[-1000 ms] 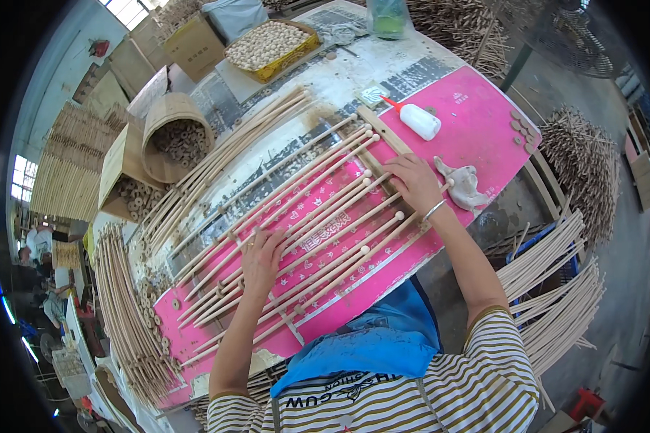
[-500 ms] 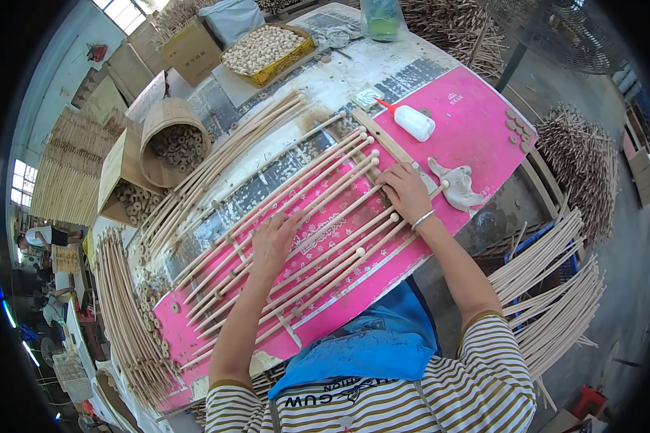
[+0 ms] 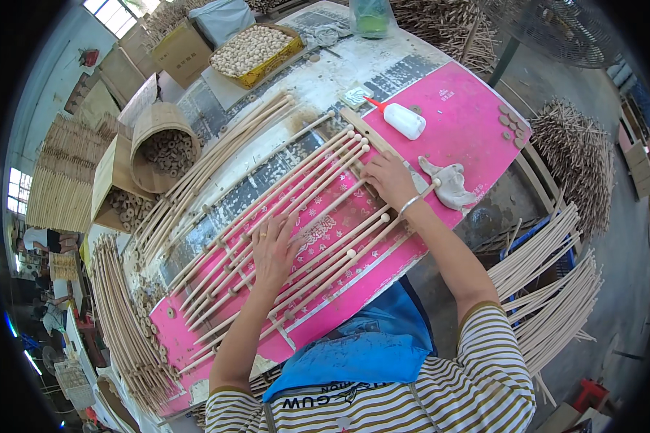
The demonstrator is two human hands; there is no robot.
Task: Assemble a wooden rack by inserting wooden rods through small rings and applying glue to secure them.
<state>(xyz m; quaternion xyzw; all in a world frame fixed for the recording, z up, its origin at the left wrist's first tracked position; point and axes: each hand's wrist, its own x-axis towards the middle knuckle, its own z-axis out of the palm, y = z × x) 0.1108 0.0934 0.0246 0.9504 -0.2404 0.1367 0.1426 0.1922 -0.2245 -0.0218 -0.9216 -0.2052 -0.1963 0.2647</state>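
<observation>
Looks like lining up the sticks [image 3: 368,229] on the bench [image 3: 430,58] is the step here, left hand [image 3: 271,254] with fingers loosely spread over them, right hand [image 3: 392,182] curled at one's end (can't tell if pinching), so next probably calls for a light touch.

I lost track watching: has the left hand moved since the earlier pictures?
Yes; judged against the white bottle, the left hand has shifted to the right, closer to the bottle.
</observation>
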